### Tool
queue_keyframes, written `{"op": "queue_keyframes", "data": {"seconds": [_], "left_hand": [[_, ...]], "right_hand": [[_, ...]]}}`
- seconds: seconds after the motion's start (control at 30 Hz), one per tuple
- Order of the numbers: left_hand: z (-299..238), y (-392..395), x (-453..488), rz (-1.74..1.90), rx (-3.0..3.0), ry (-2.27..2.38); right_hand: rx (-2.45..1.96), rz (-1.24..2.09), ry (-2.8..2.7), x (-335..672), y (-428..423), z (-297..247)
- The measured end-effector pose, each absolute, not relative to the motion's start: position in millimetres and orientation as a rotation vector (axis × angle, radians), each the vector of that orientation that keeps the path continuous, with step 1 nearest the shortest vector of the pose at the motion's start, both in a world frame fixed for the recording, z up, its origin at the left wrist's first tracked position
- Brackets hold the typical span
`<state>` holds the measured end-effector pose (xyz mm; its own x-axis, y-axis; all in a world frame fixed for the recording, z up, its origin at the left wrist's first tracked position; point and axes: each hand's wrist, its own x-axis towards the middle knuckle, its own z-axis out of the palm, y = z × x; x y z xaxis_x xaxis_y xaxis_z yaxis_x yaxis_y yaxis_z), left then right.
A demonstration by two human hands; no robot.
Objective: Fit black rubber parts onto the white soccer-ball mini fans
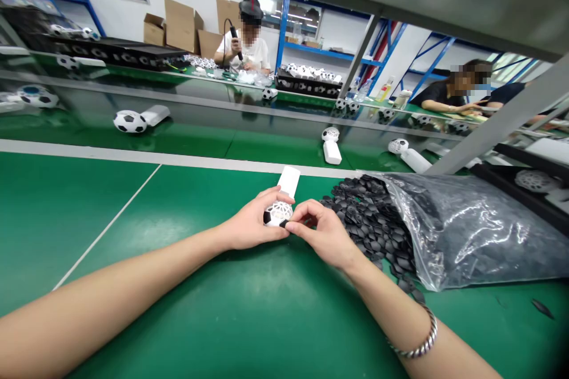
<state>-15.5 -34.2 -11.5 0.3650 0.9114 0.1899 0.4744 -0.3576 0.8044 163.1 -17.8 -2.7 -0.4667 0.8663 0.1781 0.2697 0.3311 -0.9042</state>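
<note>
On the green table, my left hand (252,219) is wrapped round the side of a white soccer-ball-shaped piece (278,211) with a lattice top and some black patches. A flat white block (290,181) sticks out from its far side. My right hand (322,231) pinches at the ball's near right side, thumb and forefinger together on a small black patch (283,223). Fingers partly cover that patch. Just right of my right hand lies a heap of loose black patches (368,219), spilling from a clear plastic bag (480,231).
Beyond the table's pale edge strip (178,157), a conveyor (213,142) carries several ball pieces, including one with black patches (130,122). A slanted metal post (493,121) stands at right. Across the line, one person (244,47) holds a tool; others sit at right (448,92).
</note>
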Motion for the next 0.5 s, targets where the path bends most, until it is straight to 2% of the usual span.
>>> {"op": "queue_keyframes", "data": {"seconds": [0.13,0.23,0.3,0.43,0.5], "left_hand": [[-11.9,-33.9,-11.6,0.912,1.862,1.189],[-11.5,-33.9,-11.2,0.906,1.833,1.193],[-10.0,-33.5,-12.9,0.885,1.869,1.208],[-6.2,-31.6,-18.6,0.833,1.962,1.330],[-4.3,-30.2,-22.5,0.812,1.973,1.360]], "right_hand": [[-1.073,1.237,-1.865,159.1,-15.2,-1.3],[-1.112,1.181,-1.894,162.8,-9.1,-2.3],[-1.159,0.962,-1.943,172.0,-1.4,-3.5],[-1.409,0.202,-2.170,196.7,14.2,-6.4],[-1.494,-0.037,-2.308,204.0,17.6,-8.2]]}}
